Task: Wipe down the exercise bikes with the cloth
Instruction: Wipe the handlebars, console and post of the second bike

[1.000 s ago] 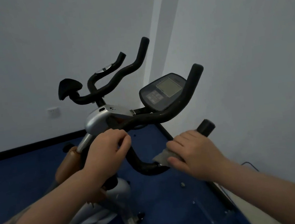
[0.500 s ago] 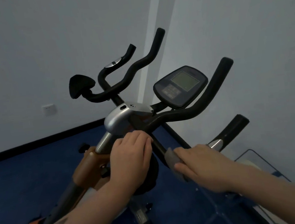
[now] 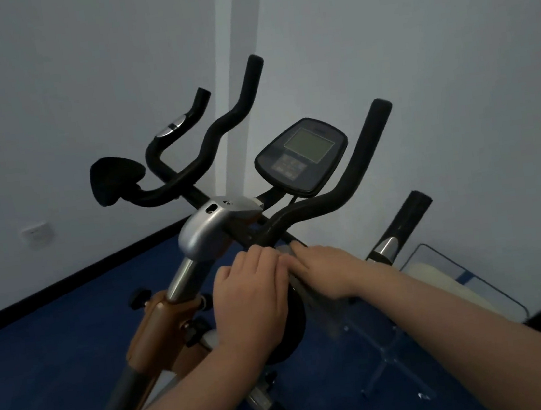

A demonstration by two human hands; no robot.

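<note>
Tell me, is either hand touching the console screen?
No, the left hand and right hand sit low on the handlebar, below the console.
</note>
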